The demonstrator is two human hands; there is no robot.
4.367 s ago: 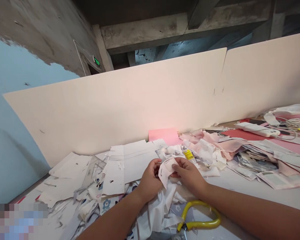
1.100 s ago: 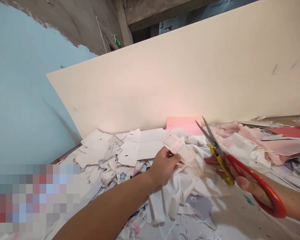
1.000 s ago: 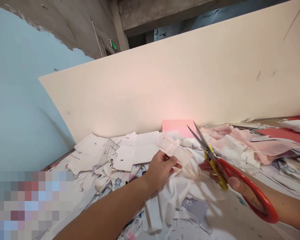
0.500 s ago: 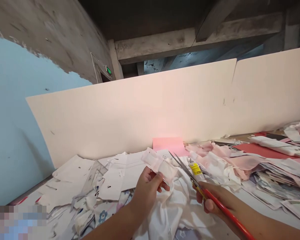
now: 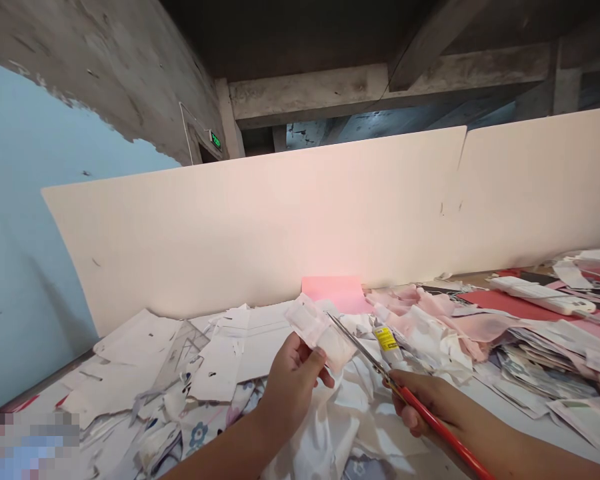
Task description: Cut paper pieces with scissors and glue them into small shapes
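Observation:
My left hand point(image 5: 293, 380) pinches a small pale, see-through fabric piece point(image 5: 317, 330) and holds it up over a heap of white cloth point(image 5: 340, 427). My right hand point(image 5: 425, 403) grips red-handled scissors point(image 5: 380, 367). Their blades point up and left, with the tips close to the right edge of the fabric piece. A small tube with a yellow label point(image 5: 387, 340) lies just behind the blades.
White paper pattern sheets point(image 5: 240, 340) and a clear ruler point(image 5: 180, 353) lie to the left. Pink fabric scraps point(image 5: 430, 313), a pink pad point(image 5: 333, 293), stacked printed pieces point(image 5: 535, 363) and a white power strip point(image 5: 540, 293) sit to the right. A cream board point(image 5: 280, 227) walls the back.
My right hand picked up the scissors and brought them from the right toward the fabric piece. My left hand kept hold of the piece; the view tilted back and upward.

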